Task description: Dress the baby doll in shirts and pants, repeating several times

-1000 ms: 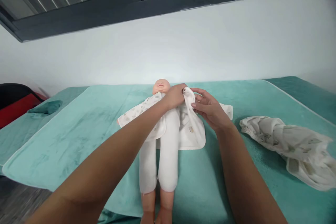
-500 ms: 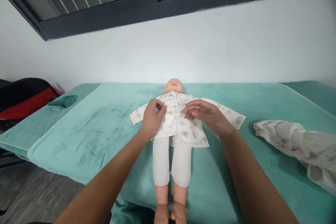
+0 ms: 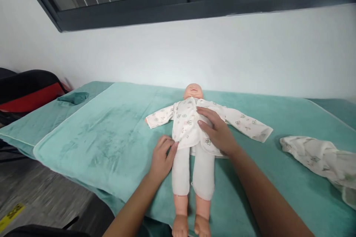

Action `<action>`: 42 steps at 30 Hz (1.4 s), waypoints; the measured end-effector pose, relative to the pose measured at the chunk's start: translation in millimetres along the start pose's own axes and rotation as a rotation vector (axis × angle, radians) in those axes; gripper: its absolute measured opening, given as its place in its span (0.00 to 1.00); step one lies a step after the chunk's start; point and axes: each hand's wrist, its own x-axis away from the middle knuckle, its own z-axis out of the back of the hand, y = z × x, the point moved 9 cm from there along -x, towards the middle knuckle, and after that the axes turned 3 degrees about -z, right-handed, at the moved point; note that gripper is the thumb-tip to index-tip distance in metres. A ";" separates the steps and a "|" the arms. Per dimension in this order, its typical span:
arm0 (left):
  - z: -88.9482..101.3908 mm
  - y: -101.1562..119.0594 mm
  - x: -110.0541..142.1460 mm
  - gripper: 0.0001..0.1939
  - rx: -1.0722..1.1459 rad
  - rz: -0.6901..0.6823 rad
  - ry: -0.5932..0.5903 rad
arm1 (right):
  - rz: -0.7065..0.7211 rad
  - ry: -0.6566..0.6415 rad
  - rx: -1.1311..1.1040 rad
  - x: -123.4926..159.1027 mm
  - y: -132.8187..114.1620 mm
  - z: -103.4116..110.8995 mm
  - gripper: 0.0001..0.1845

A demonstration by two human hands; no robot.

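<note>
A baby doll (image 3: 181,205) lies on its back on a green-covered bed (image 3: 83,148), head toward the wall. It wears white trousers (image 3: 204,174) and a white baby shirt (image 3: 185,118) printed with small animals, its sleeves spread to both sides. My left hand (image 3: 163,157) is closed in a pinch at the shirt's lower left hem, beside the doll's hip. On the right half of the shirt front rests my right hand (image 3: 218,131), open with its fingers stretched out. That hand hides part of the front edge.
To the right lies a crumpled printed white cloth (image 3: 319,155). A black and red chair or bag (image 3: 33,92) stands past the bed's left end. Behind the bed rises a white wall (image 3: 167,55) with a dark-framed barred window (image 3: 119,14).
My left hand has moved down from the chest to the shirt's hem. My right hand has lowered onto the shirt front. The whole view has shifted slightly.
</note>
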 end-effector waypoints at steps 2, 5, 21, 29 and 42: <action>0.1 -5.1 0.1 0.19 -0.003 0.019 0.011 | -0.033 -0.007 -0.073 4.5 2.8 -3.2 0.20; 8.5 -21.8 -8.1 0.18 -0.052 0.045 0.051 | -0.117 0.124 -0.136 16.3 16.0 5.5 0.21; 68.5 -107.1 -92.0 0.20 -0.844 -0.036 0.029 | -0.324 0.168 0.778 81.2 131.6 98.0 0.28; 78.8 -121.3 -90.2 0.19 -0.849 0.114 0.104 | -0.232 0.222 1.002 61.2 134.4 99.9 0.27; 86.1 -96.3 -73.0 0.21 -0.749 -0.012 0.204 | -0.230 0.193 0.747 140.2 77.2 82.0 0.20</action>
